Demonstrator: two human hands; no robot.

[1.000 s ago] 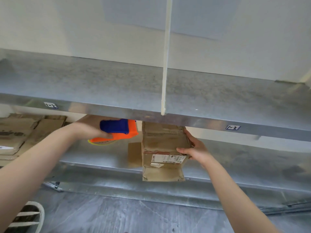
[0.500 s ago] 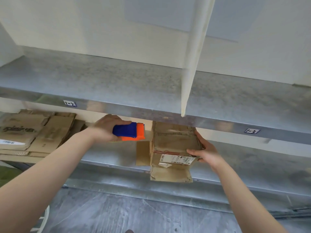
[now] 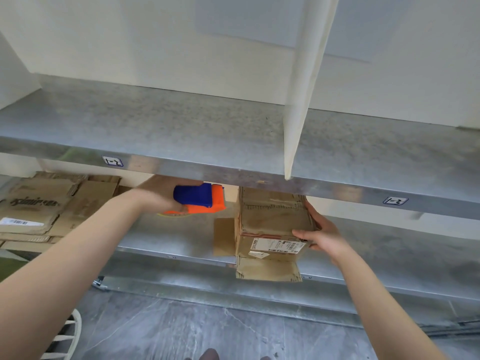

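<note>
The cardboard box (image 3: 272, 219) sits on the lower shelf (image 3: 168, 229), partly tucked under the front edge of the upper shelf (image 3: 181, 126). Its long axis runs away from the person, front to back. One flap (image 3: 223, 236) lies flat to the left and another (image 3: 267, 268) hangs over the shelf's front lip, below the white shipping label (image 3: 278, 245). The right hand (image 3: 322, 235) braces the box at its near right corner, with the fingers laid fairly straight along the right wall and the thumb across the near top edge, so it steadies more than it clasps. The left hand (image 3: 158, 197) is wrapped round the blue handle of the blue and orange tape dispenser (image 3: 200, 198). It is a little blurred, but the grip is plain. The dispenser's orange nose points right at the box's left side, close by it though not touching. It floats level with the far half of the box top, clear of the shelf. The taping hand is therefore the nearer one to the top seam, which lies to its right and runs lengthwise. The likely next move is a short shift right onto the far end of the top, then a pull toward the body along that axis against the right hand's hold. A stack of flattened cardboard (image 3: 39, 211) lies well apart at the shelf's left end.
</note>
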